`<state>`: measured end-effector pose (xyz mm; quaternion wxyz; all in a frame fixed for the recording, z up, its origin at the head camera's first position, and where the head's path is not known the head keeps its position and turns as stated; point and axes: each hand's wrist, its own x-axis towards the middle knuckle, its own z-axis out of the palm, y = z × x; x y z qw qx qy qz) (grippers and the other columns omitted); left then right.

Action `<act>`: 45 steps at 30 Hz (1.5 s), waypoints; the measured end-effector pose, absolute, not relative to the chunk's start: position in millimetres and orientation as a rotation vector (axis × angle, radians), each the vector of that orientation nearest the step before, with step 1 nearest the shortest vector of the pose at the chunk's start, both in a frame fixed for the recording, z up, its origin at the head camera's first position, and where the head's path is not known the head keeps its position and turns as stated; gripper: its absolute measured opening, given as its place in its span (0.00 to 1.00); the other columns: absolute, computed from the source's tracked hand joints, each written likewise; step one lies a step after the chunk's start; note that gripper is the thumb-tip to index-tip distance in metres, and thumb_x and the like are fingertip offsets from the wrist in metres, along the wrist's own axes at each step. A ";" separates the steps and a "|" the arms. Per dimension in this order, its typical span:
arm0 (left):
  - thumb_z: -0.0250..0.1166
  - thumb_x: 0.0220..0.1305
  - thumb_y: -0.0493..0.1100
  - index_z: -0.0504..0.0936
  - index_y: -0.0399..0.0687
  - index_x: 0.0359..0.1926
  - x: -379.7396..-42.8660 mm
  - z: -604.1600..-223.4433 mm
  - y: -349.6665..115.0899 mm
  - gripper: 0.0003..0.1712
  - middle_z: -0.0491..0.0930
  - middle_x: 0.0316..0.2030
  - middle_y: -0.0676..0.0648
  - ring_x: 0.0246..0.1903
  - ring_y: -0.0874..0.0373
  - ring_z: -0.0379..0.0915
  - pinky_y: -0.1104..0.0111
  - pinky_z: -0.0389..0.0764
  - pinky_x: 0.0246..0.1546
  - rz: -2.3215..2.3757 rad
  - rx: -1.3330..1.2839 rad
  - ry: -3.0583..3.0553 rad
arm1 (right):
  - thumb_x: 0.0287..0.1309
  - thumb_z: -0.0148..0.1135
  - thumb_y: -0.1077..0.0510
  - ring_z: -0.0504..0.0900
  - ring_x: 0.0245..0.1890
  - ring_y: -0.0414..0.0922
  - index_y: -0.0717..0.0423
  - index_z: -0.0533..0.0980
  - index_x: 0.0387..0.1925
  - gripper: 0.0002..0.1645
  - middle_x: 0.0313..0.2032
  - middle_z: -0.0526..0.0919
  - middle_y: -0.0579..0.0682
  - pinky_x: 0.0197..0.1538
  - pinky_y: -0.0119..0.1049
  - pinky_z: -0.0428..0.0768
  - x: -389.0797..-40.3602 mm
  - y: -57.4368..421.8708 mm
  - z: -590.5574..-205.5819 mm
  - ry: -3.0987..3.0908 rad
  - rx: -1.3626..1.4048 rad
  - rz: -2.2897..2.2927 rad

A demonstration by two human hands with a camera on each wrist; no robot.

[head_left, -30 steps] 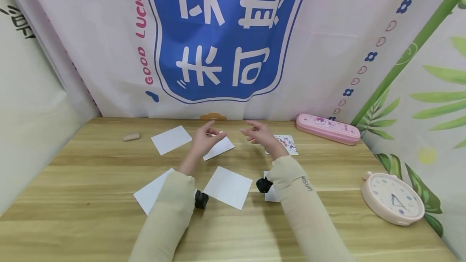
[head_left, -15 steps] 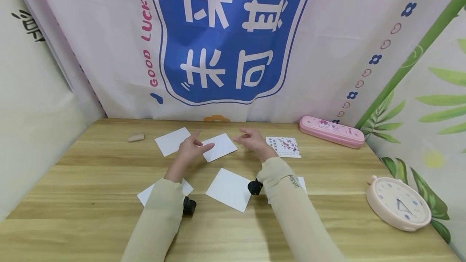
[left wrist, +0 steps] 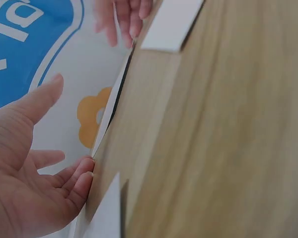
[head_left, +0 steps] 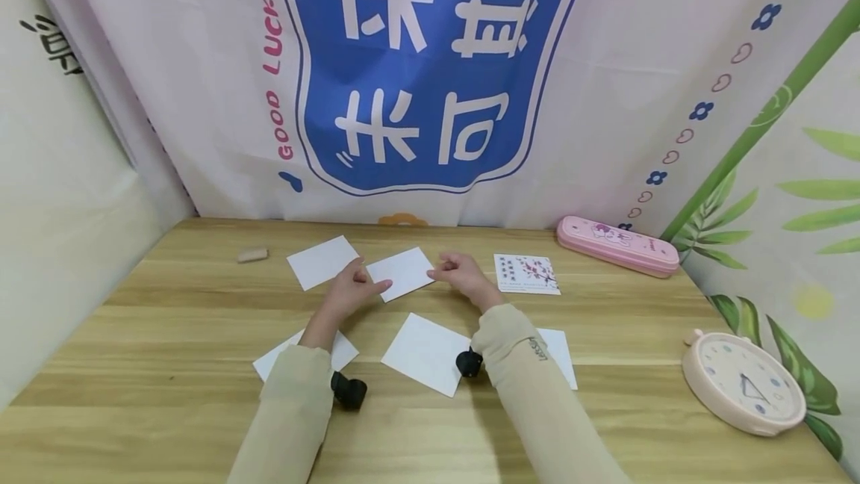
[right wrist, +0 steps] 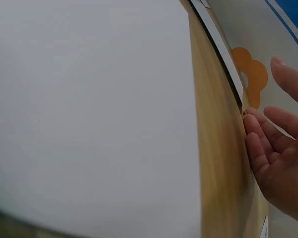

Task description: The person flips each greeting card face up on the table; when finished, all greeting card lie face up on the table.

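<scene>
A blank white card (head_left: 403,272) lies on the wooden table between my two hands. My left hand (head_left: 349,290) is at its left end, the fingertips touching the edge or very close to it. Facing it, my right hand (head_left: 463,279) has its fingertips at the right end of the same card. Both wrist views show the left thumb (left wrist: 47,96) and the right thumb (right wrist: 290,79) held apart from the fingers, above the card's level. Another white card (head_left: 321,262) lies just left of my left hand, and a printed card with pink blossoms (head_left: 527,275) is right of my right hand.
Closer in are a white card (head_left: 425,353), one partly under the left sleeve (head_left: 345,352), and one partly behind the right sleeve (head_left: 559,355). A beige eraser-like piece (head_left: 252,255), a pink pencil case (head_left: 618,246) and a round clock (head_left: 744,385) stand around. A printed curtain (head_left: 222,133) hangs behind.
Both hands have come down from above the middle card to its two ends. The left hand shifted left first, uncovering the card. The cards look unmoved; the view has shifted slightly.
</scene>
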<state>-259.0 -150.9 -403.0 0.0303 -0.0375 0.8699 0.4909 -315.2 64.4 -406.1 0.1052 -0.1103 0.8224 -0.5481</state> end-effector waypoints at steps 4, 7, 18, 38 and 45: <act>0.66 0.45 0.56 0.49 0.38 0.64 -255.9 -405.9 -148.4 0.52 0.65 0.50 0.35 0.49 0.45 0.61 0.57 0.63 0.48 1.563 -0.142 2.670 | 0.46 0.63 0.61 0.69 0.31 0.41 0.70 0.70 0.44 0.23 0.28 0.75 0.50 0.36 0.30 0.69 -312.8 61.2 -410.4 2.462 -0.338 -1.616; 0.67 0.45 0.52 0.49 0.36 0.63 -256.0 -407.1 -146.0 0.51 0.63 0.52 0.34 0.50 0.46 0.61 0.58 0.64 0.48 1.638 -0.137 2.643 | 0.46 0.63 0.62 0.68 0.27 0.39 0.69 0.73 0.36 0.16 0.24 0.73 0.47 0.32 0.28 0.67 -312.7 59.0 -413.0 2.489 -0.330 -1.621; 0.61 0.50 0.32 0.54 0.29 0.60 -260.4 -416.9 -147.6 0.37 0.64 0.52 0.33 0.49 0.45 0.61 0.61 0.64 0.48 1.795 -0.066 2.600 | 0.43 0.65 0.63 0.66 0.22 0.39 0.65 0.75 0.41 0.19 0.20 0.70 0.46 0.31 0.29 0.66 -308.5 55.7 -415.8 2.667 -0.404 -1.357; 0.67 0.45 0.42 0.65 0.35 0.22 -263.0 -408.3 -142.7 0.19 0.60 0.23 0.44 0.27 0.51 0.57 0.66 0.63 0.27 1.221 0.018 2.944 | 0.44 0.65 0.51 0.60 0.18 0.40 0.63 0.66 0.54 0.36 0.17 0.62 0.46 0.27 0.30 0.63 -305.0 57.1 -415.4 2.780 -0.594 -1.023; 0.66 0.46 0.42 0.65 0.27 0.52 -267.5 -407.0 -141.1 0.34 0.67 0.43 0.30 0.44 0.41 0.62 0.55 0.63 0.47 1.247 -0.070 2.853 | 0.43 0.65 0.48 0.60 0.20 0.40 0.62 0.63 0.57 0.41 0.19 0.63 0.46 0.26 0.30 0.62 -303.8 56.5 -413.9 2.786 -0.592 -0.972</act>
